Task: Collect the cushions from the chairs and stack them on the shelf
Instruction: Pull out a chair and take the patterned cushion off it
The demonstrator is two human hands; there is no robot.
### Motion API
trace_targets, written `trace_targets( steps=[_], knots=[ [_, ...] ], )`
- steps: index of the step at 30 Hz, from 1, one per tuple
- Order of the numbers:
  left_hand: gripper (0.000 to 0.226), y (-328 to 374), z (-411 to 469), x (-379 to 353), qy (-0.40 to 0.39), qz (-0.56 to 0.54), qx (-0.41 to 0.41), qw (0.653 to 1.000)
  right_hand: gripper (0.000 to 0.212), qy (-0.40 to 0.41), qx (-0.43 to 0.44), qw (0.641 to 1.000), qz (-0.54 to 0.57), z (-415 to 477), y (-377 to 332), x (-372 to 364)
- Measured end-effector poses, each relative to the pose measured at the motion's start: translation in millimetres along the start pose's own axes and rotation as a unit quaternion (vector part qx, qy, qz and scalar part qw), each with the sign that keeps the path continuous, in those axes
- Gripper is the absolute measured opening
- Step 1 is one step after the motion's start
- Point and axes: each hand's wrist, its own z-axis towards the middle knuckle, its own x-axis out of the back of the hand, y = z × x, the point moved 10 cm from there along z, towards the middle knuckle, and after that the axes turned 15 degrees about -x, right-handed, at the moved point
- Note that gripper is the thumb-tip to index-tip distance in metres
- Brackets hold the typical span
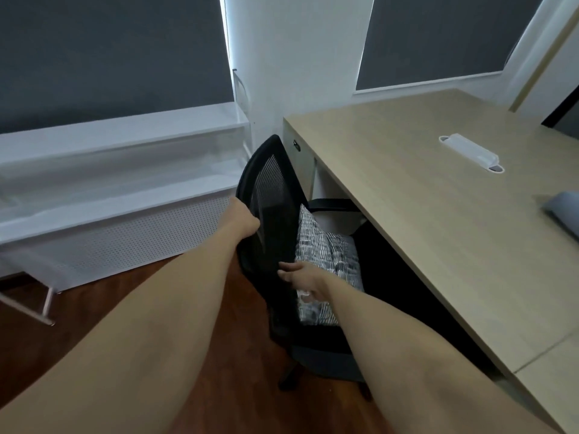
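Arms reach forward from the bottom of the frame toward a black mesh chair (275,214) tucked against a light wooden desk (423,214) that fills the right side. We see our left hand (242,219) at the centre of the frame curled over the outer edge of the chair's backrest, fingers wrapped round the frame and gripping it. Our right hand (302,277), just below and to the right of it, lies on the near edge of a black-and-white patterned cushion (326,255); the fingers are loosely spread and partly bent, touching the fabric, but we cannot tell whether they have closed on it. The cushion rests on the chair seat, its far end propped up against the backrest, partly under the desk edge. At the left of the frame stands a white shelf (119,145) with a perforated lower panel, set below a dark window blind (109,51). On the desk at upper right lies a white cable cover (470,150), and a grey object (564,208) sits at the right edge. Reddish wooden floor (125,292) shows beneath our arms.
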Motion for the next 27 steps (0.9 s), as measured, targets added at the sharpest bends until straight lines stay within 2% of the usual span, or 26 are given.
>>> trace_targets(
  steps=[7, 13, 16, 18, 21, 24, 27],
  knots=[
    [0.052, -32, 15, 30, 0.029, 0.077, 0.007, 0.997, 0.059, 0.026, -0.084, 0.996, -0.013, 19, 43, 61],
    [0.049, -48, 21, 48, 0.048, 0.111, 0.023, 0.992, 0.057, 0.101, -0.111, 0.988, -0.039, 45, 74, 120],
    [0.075, -33, 17, 42, 0.048, 0.290, 0.047, 0.955, 0.059, 0.115, -0.141, 0.981, -0.065, 58, 84, 142],
    [0.081, -9, 22, 5, 0.018, 0.328, 0.005, 0.945, 0.056, 0.114, -0.145, 0.979, -0.090, 71, 83, 153],
    [0.080, 10, 32, -76, -0.069, 0.304, -0.060, 0.948, 0.052, 0.111, -0.139, 0.978, -0.110, 91, 77, 159],
    [0.082, 2, 44, -142, -0.110, 0.257, -0.052, 0.959, 0.049, 0.100, -0.146, 0.977, -0.120, 122, 81, 158],
    [0.081, -23, 65, -206, -0.141, 0.217, -0.012, 0.966, 0.024, 0.095, -0.171, 0.973, -0.119, 171, 97, 152]
  ],
)
